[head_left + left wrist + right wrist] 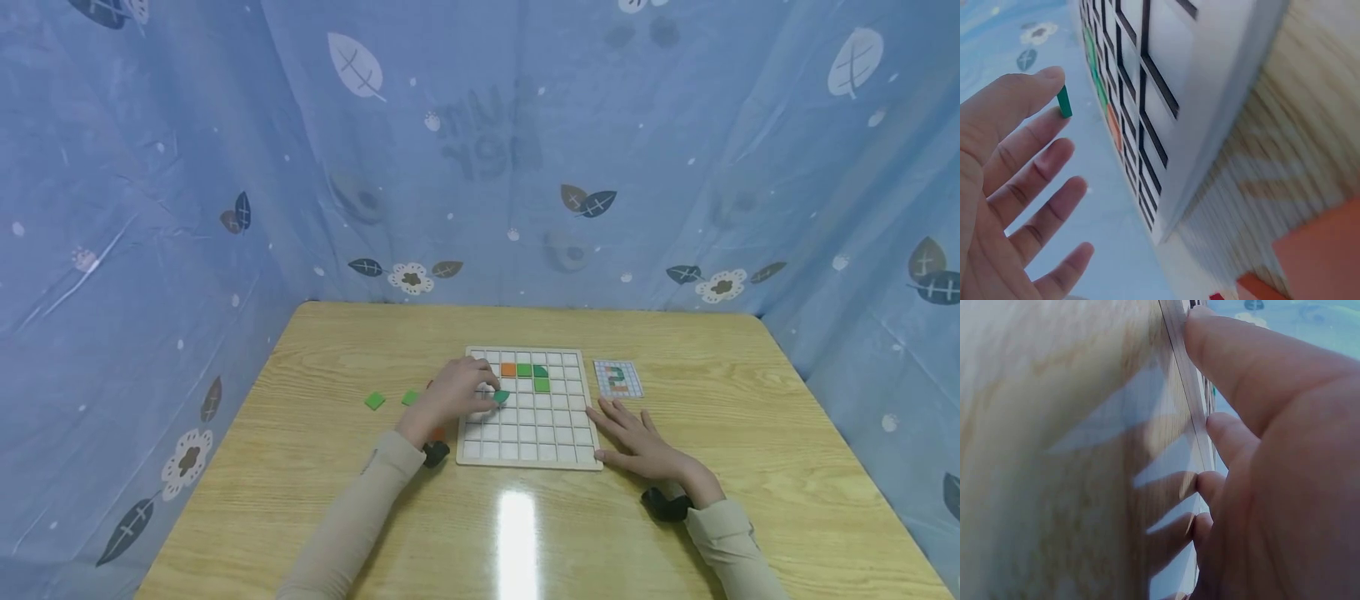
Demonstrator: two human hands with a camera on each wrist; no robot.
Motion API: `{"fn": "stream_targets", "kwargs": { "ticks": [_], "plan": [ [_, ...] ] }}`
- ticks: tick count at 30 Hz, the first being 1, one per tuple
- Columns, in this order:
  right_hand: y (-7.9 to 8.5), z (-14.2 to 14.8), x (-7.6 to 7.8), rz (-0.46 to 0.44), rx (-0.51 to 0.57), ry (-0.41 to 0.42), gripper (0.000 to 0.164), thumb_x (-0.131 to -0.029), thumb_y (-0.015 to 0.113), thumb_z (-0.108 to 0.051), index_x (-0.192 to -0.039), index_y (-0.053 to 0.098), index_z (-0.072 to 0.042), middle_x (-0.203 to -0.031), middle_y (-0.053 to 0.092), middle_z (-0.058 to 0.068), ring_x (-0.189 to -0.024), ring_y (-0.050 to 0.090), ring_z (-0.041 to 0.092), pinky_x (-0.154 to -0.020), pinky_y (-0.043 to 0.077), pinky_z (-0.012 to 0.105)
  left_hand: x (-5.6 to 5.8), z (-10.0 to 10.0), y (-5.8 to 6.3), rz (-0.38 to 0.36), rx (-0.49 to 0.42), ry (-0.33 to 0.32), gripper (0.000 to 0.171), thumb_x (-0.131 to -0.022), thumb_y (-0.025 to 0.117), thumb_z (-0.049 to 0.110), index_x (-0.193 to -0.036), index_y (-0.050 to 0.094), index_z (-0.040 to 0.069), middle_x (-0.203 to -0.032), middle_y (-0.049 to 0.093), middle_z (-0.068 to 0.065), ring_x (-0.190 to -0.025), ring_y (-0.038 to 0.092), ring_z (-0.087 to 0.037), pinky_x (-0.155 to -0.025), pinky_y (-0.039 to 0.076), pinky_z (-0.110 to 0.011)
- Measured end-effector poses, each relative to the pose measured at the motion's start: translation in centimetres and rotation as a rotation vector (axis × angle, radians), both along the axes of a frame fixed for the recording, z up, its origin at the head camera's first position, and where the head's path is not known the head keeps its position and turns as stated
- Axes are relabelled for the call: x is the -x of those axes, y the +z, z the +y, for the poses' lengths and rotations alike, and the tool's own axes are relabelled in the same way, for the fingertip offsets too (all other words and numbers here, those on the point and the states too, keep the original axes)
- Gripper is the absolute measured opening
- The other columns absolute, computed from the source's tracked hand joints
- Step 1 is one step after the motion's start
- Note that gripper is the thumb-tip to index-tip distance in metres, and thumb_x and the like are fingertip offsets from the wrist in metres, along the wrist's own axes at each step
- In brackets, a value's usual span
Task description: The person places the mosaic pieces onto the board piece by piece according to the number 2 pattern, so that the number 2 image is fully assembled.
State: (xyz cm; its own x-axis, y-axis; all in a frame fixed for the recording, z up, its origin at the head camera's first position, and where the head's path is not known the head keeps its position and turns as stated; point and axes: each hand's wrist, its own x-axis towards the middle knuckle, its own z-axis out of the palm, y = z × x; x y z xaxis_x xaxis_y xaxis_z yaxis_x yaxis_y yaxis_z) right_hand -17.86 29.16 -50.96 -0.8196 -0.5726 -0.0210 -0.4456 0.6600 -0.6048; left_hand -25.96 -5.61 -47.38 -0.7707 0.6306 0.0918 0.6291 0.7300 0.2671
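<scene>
Over the left part of a white gridded board (528, 464), my left hand (450, 393) pinches a small dark green tile (501, 397) between thumb and index finger. The left wrist view shows that tile (1064, 102) edge-on, with the other fingers spread loosely. In the board's upper rows lie an orange tile (508, 370), a light green tile (524, 370) and a dark green tile with a curved side (540, 372). Another light green tile (542, 385) sits just below them. My right hand (641, 446) rests with extended fingers along the board's right edge.
A small printed pattern card (618, 378) lies right of the board. Loose light green tiles (375, 401) lie to the left. Orange tiles (1325, 250) and a bit of red (1217, 296) are near my left wrist. Blue patterned curtains (480, 167) surround the wooden table (360, 350).
</scene>
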Motion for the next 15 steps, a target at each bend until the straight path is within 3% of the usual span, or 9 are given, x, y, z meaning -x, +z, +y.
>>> {"fn": "stream_targets", "kwargs": {
  "ticks": [15],
  "plan": [
    [0.0,0.0,-0.1,-0.006,0.004,-0.008,0.067,-0.091,0.057,-0.029,-0.147,0.025,-0.012,-0.153,0.01,0.021,-0.138,0.001,0.046,-0.1,-0.009,0.069,0.2,1.9,0.3,0.049,-0.015,-0.058,0.023,-0.08,0.07,0.04,-0.097,0.071,0.025,-0.1,0.061,0.008,-0.094,0.055,-0.012,-0.084,0.046,-0.032]
  ]
}}
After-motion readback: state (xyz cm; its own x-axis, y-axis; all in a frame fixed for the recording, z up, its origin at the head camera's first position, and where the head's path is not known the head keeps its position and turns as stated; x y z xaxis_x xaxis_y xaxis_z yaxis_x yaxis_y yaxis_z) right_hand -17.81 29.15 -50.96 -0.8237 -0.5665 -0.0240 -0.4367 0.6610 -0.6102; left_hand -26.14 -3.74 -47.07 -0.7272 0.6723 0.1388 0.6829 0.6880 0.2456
